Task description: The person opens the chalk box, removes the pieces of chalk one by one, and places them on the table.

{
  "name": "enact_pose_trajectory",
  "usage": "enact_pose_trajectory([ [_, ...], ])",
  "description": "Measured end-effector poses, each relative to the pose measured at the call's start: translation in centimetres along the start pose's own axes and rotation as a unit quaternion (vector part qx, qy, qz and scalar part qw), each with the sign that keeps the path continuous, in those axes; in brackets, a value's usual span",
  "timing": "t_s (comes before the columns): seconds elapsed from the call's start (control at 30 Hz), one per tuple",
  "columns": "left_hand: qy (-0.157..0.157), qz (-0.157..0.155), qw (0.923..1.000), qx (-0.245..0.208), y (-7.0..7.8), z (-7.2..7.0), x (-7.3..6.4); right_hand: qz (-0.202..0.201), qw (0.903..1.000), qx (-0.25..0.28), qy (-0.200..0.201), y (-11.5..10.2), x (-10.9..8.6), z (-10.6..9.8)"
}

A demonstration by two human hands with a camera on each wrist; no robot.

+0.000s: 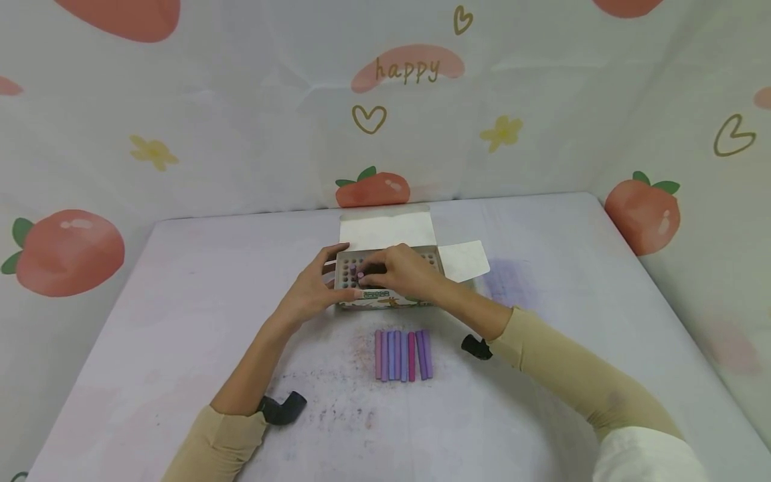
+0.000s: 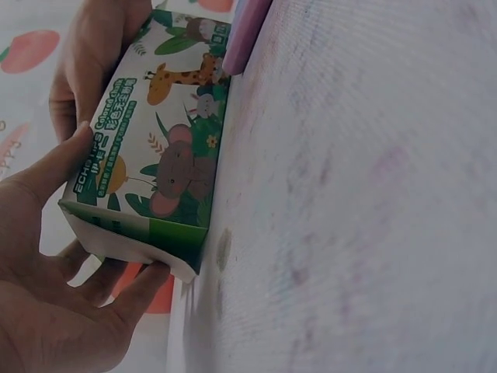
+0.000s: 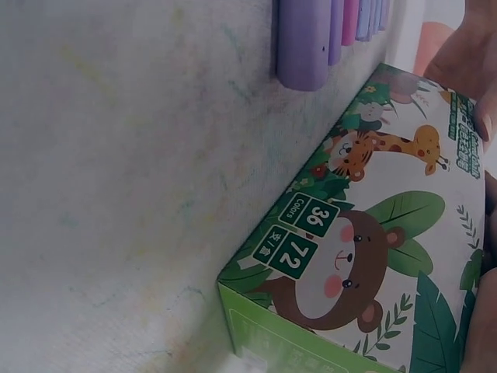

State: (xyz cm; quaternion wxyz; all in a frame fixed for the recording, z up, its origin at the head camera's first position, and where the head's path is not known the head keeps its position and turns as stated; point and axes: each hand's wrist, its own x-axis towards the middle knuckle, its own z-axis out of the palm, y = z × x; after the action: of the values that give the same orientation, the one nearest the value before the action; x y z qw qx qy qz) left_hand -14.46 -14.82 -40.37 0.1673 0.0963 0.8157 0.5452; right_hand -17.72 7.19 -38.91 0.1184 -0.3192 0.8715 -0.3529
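An open box of colored chalk (image 1: 397, 301) stands toward the back of the table, its flaps folded outward and its top a grid of holes. My left hand (image 1: 310, 288) grips the box's left end, thumb along the front edge and fingers at the side. My right hand (image 1: 403, 271) reaches over the box and pinches a purple chalk stick (image 1: 360, 275) at the holes. Close to its left, another purple stick (image 1: 353, 269) pokes up from the grid. The left wrist view shows the printed front of the box (image 2: 167, 132), with the left thumb against its upper edge.
In front of the box lies a row of several pink, purple and blue chalk sticks (image 1: 403, 356). The box's white lid flap (image 1: 388, 227) leans back, and a side flap (image 1: 464, 260) sticks out right. Chalk smudges (image 1: 512, 284) mark the cloth. A patterned curtain (image 1: 271, 120) hangs behind.
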Motion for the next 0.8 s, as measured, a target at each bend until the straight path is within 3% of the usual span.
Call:
enact_pose_trajectory([
  [0.33, 0.004, -0.002, 1.0, 0.009, 0.01, -0.07, -0.02, -0.039, 0.9987, 0.011, 0.031, -0.15, -0.5, 0.03],
  [0.8, 0.003, -0.004, 1.0, 0.002, 0.0, 0.06, 0.17, -0.04, 0.9949, 0.063, 0.067, -0.05, -0.82, 0.03],
])
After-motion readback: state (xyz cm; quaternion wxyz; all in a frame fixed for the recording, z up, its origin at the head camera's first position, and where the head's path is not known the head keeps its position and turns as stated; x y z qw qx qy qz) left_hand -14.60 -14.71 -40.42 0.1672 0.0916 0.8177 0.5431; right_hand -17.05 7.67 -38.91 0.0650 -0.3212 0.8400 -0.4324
